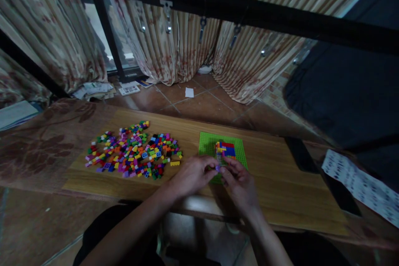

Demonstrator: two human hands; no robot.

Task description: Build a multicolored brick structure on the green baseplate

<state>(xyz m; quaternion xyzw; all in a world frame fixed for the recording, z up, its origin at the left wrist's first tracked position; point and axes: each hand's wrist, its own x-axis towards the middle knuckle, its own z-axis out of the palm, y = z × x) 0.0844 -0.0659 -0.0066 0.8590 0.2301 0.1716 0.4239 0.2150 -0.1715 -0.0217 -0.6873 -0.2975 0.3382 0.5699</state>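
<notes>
A small purple brick sits between the fingertips of both hands, low over the front of the green baseplate. My left hand pinches it from the left, thumb and forefinger closed. From the right, the fingers of my right hand close on the same brick. Just beyond the fingertips, a block of joined bricks in red, blue, yellow and orange stands on the baseplate. My fingers cover its near edge and part of the plate.
Left of the baseplate, loose coloured bricks lie spread on the wooden table. A black flat object and a printed sheet lie at the right. A dark metal bar with hanging clips crosses beyond the table, before striped curtains.
</notes>
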